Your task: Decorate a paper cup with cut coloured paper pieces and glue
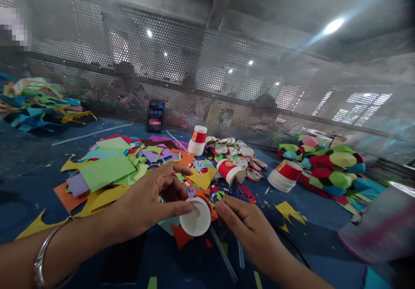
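A small white paper cup [195, 217] is tilted with its mouth toward me. My left hand [164, 194] has its thumb over the cup's rim, with the fingers curled above and behind it. A bit of orange-red paper shows along the cup's far side. To the right of the cup, my right hand [243, 217] is closed, thumb pressed to forefinger; what it pinches is hidden. Beneath both hands lie coloured paper scraps [181, 235]. A red-and-white paper cup [230, 171] lies on its side beyond my right hand, dark bits at its mouth.
Coloured paper sheets [106, 170] are heaped at left. Nested cups [197, 141] stand at the back, more cups [285, 176] at right. Several round pieces [240, 150] form a pile. Clear sticks [223, 254] lie in front. A phone [155, 115] leans near the mesh wall [181, 55].
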### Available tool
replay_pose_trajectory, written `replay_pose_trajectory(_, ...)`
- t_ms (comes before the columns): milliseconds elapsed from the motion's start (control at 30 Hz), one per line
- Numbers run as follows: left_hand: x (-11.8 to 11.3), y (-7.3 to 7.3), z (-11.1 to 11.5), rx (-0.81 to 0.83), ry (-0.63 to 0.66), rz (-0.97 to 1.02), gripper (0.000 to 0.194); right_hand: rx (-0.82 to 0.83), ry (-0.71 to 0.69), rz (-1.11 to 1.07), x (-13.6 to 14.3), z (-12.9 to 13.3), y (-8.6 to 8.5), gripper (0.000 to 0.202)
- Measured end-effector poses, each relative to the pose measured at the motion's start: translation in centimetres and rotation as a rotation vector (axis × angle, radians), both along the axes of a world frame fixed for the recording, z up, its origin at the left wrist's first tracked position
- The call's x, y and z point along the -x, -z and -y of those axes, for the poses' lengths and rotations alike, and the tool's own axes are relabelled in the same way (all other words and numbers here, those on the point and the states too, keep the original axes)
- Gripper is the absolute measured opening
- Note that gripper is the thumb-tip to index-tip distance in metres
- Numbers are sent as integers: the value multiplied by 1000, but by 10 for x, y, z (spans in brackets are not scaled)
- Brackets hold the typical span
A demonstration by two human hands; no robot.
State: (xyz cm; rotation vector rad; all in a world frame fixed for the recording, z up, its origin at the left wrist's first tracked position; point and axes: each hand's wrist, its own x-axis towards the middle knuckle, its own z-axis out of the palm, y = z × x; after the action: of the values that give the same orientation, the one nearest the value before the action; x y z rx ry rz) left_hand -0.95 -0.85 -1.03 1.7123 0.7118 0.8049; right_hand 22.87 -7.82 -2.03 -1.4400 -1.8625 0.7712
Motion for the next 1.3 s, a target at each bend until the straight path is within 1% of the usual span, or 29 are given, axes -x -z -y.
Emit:
replay_pose_trajectory(67, 2, -3, -2, -11, -38, 29, 56, 7, 22, -52, -1, -1, 3, 48)
replay_pose_trajectory(167, 5, -5, -7, -13, -91, 60, 55, 53, 67, -192, -3, -3, 9, 46)
replay_pose_trajectory(300, 3, -2, -9, 76, -80, 86, 57, 79, 91, -335, -4, -5, 11, 46)
replay_pose_trajectory(433, -1, 2, -5, 187, -28, 121, 61, 33, 55, -316, -1, -4, 6, 44)
replay_pose_trajectory(567, -5, 4, -1, 195, -34, 112, 61, 48, 3, -286, 3, -3, 5, 37)
replay_pose_trajectory(667, -7, 4, 1, 207, -43, 101, 60, 58, 8, -292, 5, -3, 5, 34)
replay_pose_trajectory(800, -10, 3, 4, 259, -46, 118, 58, 50, 14, -319, 5, -3, 4, 35)
replay_pose_trajectory(933, -10, 3, 5, 332, -65, 213, 59, 65, 69, -347, 6, -3, 5, 39)
replay_pose_trajectory(1033, -11, 4, 3, 398, -121, 310, 56, 75, 77, -365, 7, -4, 7, 38)
replay_pose_trajectory(1133, -11, 3, 2, 461, -168, 359, 54, 38, 76, -366, 9, -4, 9, 36)
replay_pose_trajectory(1300, -13, 4, 6, 470, -115, 344, 53, 15, 40, -399, 10, -5, 9, 30)
